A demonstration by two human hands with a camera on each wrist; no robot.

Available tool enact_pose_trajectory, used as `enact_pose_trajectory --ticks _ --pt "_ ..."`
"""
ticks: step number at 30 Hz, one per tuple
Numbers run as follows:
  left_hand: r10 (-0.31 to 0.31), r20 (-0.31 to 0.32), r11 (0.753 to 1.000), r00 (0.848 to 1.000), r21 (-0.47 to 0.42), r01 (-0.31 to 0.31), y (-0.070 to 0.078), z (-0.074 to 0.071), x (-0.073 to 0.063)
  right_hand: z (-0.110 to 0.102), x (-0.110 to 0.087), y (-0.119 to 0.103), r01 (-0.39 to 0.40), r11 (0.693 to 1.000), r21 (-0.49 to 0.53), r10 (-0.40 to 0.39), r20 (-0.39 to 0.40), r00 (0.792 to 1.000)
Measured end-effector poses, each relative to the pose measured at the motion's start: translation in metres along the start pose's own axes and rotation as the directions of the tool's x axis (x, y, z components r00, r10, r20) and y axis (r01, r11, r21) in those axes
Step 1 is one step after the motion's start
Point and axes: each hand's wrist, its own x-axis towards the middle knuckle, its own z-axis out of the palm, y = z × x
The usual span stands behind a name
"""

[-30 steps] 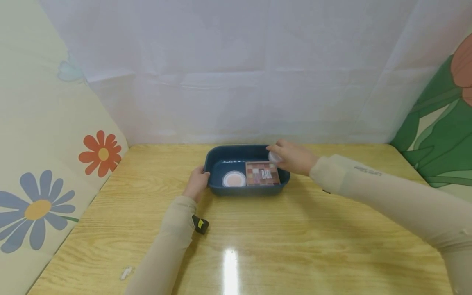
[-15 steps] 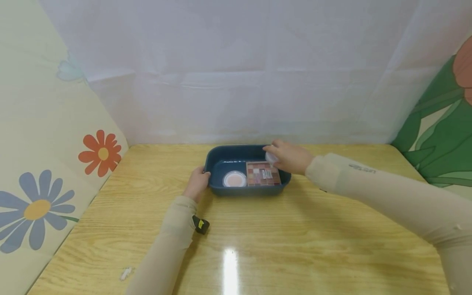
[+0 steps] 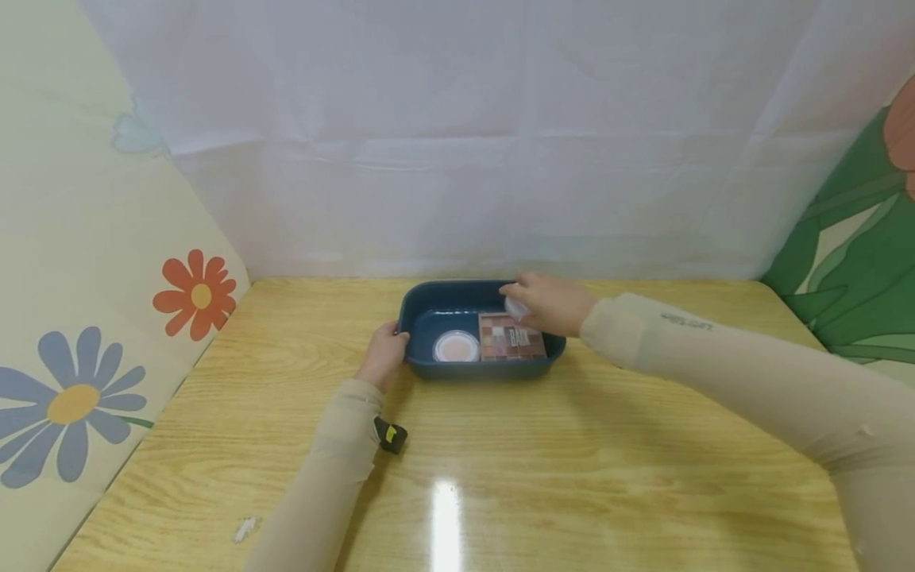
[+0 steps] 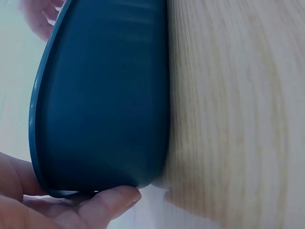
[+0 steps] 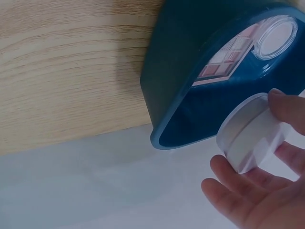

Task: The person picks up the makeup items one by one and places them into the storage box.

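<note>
A dark blue rectangular bin [image 3: 480, 371] stands on the table. My left hand [image 3: 384, 354] grips its left end, thumb outside and other fingers at the rim, as the left wrist view shows. My right hand [image 3: 556, 304] holds a small round whitish jar [image 5: 252, 131] over the right part of the bin, thumb on one side and fingertips on the other. On the bin's floor lie a round clear-rimmed compact [image 3: 456, 347] with a pale pink centre and, right of it, a square makeup palette [image 3: 511, 338] with brown and pink checks. The right hand partly covers the palette's far corner.
The bin sits near the far edge of the wood-grain table [image 3: 572, 477], close to a white cloth backdrop [image 3: 457, 159]. Flower-printed panels [image 3: 71, 405] flank the table. A small white scuff [image 3: 245, 529] marks the table's near left.
My right hand has moved a little to the left over the bin, carrying the jar with it. My left hand and the bin have stayed almost in place.
</note>
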Motion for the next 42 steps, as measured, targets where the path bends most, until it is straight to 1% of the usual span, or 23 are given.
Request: enact_pose_trajectory --ticks 6,11,15,19,26,29,37,42 --pt "-0.008 0.012 0.999 1.000 0.037 0.007 0.001 -0.001 0.000 0.002 0.005 -0.001 0.030 0.999 -0.024 -0.029 0.006 1.000" --pt "0.004 0.016 0.999 1.000 0.042 -0.004 -0.001 -0.001 0.001 0.003 0.010 -0.001 0.041 0.999 -0.028 -0.041 0.008 0.999" --pt "0.013 0.017 0.999 1.000 0.050 -0.014 0.000 -0.001 0.002 0.004 0.015 -0.001 0.040 0.999 -0.015 -0.040 0.010 0.999" --pt "0.005 0.014 0.999 1.000 0.053 -0.005 0.000 0.000 0.001 0.006 0.021 -0.001 0.045 0.999 -0.001 -0.045 0.003 0.999" --pt "0.008 0.018 0.997 1.000 0.081 -0.010 0.003 -0.002 0.000 0.003 0.030 -0.007 0.043 0.999 0.023 -0.044 0.044 0.998" --pt "-0.001 0.021 0.997 1.000 0.082 -0.001 0.004 -0.003 -0.001 0.002 0.034 -0.010 0.046 0.999 0.025 -0.047 0.056 0.997" --pt "-0.004 0.009 0.995 1.000 0.103 0.003 0.004 -0.003 -0.001 0.007 0.048 -0.010 0.067 0.996 -0.050 -0.063 0.089 0.994" --pt "0.004 0.016 0.995 1.000 0.103 -0.006 0.003 -0.002 -0.001 0.009 0.053 -0.013 0.078 0.996 -0.053 -0.072 0.104 0.992"
